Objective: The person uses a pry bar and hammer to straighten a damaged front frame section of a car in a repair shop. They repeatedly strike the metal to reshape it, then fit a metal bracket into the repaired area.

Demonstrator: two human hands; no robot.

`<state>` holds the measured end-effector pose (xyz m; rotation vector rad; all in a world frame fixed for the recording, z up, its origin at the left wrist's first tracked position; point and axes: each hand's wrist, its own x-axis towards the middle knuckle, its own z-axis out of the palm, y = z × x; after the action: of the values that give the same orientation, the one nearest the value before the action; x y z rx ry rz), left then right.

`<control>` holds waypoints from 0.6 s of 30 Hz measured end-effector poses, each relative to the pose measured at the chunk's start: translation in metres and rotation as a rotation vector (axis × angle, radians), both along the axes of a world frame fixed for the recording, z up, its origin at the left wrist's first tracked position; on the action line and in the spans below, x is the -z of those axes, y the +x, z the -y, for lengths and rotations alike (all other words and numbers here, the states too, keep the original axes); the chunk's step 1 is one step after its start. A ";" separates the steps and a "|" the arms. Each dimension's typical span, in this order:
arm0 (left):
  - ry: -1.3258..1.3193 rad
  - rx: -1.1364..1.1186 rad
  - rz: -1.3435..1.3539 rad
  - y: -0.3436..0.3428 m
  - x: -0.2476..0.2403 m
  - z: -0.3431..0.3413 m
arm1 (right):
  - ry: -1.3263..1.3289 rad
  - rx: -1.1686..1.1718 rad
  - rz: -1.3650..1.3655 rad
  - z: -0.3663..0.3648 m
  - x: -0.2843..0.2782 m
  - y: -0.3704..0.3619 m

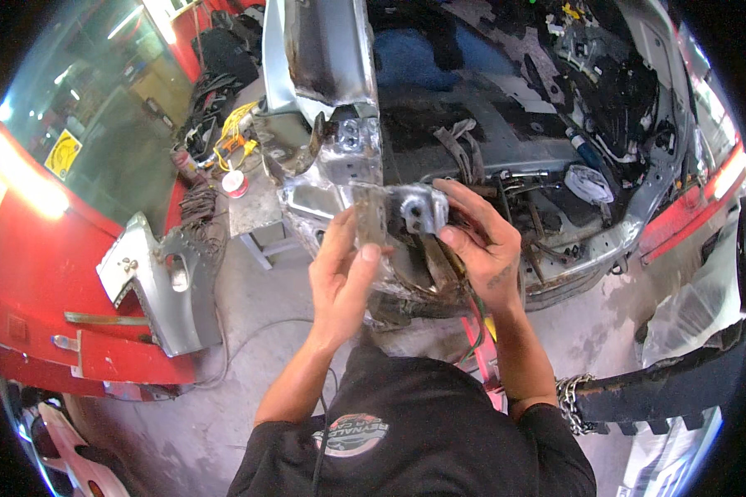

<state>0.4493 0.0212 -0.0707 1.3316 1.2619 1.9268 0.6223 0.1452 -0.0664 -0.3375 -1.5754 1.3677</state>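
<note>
A small bent sheet-metal bracket (423, 209), bare grey with holes in it, is held up between my two hands at the rear corner of a stripped car body (323, 170). My right hand (491, 244) pinches its right end between thumb and fingers. My left hand (344, 277) is closed, thumb and fingers gripping a flat, dull strip at the left side. Whether this strip and the bracket are one piece I cannot tell. Just beyond, bare ground metal with holes shows on the car's corner; I cannot tell whether the bracket touches it.
Hand tools and a white bundled cloth (588, 184) lie inside the car. At left, a work stand (253, 215) carries a white-and-red roll (234, 184) and a yellow cord (239, 124). A cut silver body panel (178, 290) leans by the red wall. A chain (570, 402) hangs at right.
</note>
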 end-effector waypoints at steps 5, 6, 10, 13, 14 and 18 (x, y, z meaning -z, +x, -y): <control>0.074 -0.345 -0.203 -0.014 -0.022 0.005 | 0.130 0.018 0.010 -0.006 -0.017 -0.038; 0.102 -0.419 -0.288 -0.017 -0.026 0.005 | 0.147 0.025 0.034 -0.007 -0.018 -0.046; 0.121 -0.517 -0.262 -0.024 -0.038 0.001 | 0.327 0.167 0.069 -0.009 -0.034 -0.067; 0.146 -0.671 -0.506 -0.028 -0.042 -0.003 | 0.399 0.260 0.056 -0.022 -0.038 -0.083; 0.141 -0.698 -0.544 -0.029 -0.043 -0.004 | 0.420 0.291 0.069 -0.027 -0.039 -0.086; 0.066 -0.761 -0.567 -0.031 -0.037 -0.003 | 0.329 0.328 0.074 -0.038 -0.040 -0.097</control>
<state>0.4184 0.0243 -0.0334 1.6580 2.2572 2.1297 0.5249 0.1833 -0.0265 -0.4253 -1.6877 0.8391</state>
